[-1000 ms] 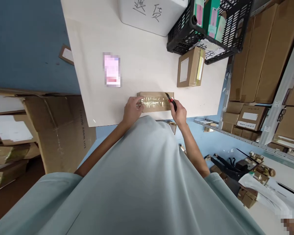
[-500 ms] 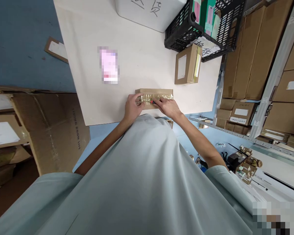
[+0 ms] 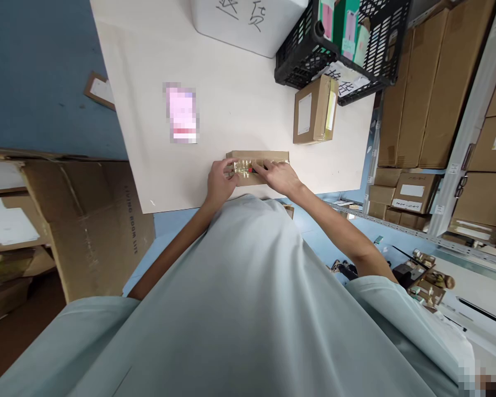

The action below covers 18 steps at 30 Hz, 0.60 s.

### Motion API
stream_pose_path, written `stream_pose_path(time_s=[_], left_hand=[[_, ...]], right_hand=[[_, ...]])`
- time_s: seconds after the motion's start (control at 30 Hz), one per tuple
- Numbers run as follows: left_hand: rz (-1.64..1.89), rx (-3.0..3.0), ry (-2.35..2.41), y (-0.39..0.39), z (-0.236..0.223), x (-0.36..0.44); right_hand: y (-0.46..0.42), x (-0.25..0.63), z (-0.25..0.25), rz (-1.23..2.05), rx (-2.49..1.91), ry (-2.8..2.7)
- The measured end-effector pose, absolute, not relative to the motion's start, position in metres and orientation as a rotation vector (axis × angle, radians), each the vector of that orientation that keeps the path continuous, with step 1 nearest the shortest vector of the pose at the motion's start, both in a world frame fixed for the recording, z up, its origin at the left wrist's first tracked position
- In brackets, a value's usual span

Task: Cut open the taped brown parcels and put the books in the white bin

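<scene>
Blue floor [image 3: 45, 71] is showing around a pale table [image 3: 149, 165], which is filling the upper middle of the view. Near its close edge, a slim cardboard box [image 3: 256, 156] is lying lengthwise from side to side, with shiny clear tape running along its top. The left hand [image 3: 221, 184] is holding the box's left end, its thumb and fingers curling partway closed around the cardboard. The right hand [image 3: 279, 176] is closing its fingers around a small cutter [image 3: 251, 170] and is resting over the taped top; only a red and dark bit of the tool is showing, and its blade is too small to make out.

Farther back on the right, a labelled carton [image 3: 314, 110] is standing just beside a black crate [image 3: 300, 63] that is holding green and pink packages [image 3: 347, 30]. A white bin [image 3: 248, 25] with dark handwriting is sitting beside the crate. On the left of the table, a blurred pink rectangle [image 3: 182, 113] is lying flat. Shelves of brown boxes [image 3: 417, 94] are lining the right side, and a large carton [image 3: 95, 231] is standing at lower left.
</scene>
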State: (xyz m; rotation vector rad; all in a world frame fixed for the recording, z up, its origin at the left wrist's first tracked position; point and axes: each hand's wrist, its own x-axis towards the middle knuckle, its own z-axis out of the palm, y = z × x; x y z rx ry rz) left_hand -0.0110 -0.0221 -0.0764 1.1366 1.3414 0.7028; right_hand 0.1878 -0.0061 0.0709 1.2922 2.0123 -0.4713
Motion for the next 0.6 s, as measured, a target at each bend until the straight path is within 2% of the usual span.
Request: stream_pose_path(time_s=[0.33,0.6], left_hand=[[0.673,1.143,1.397,-0.022,-0.077,-0.011],[0.676,1.129,1.535,-0.022,-0.075,-0.006]], right_hand=[[0.001,0.189,0.075,-0.464,1.278,2.027],[-0.007,0.256,0.076,-0.496,1.310,1.988]])
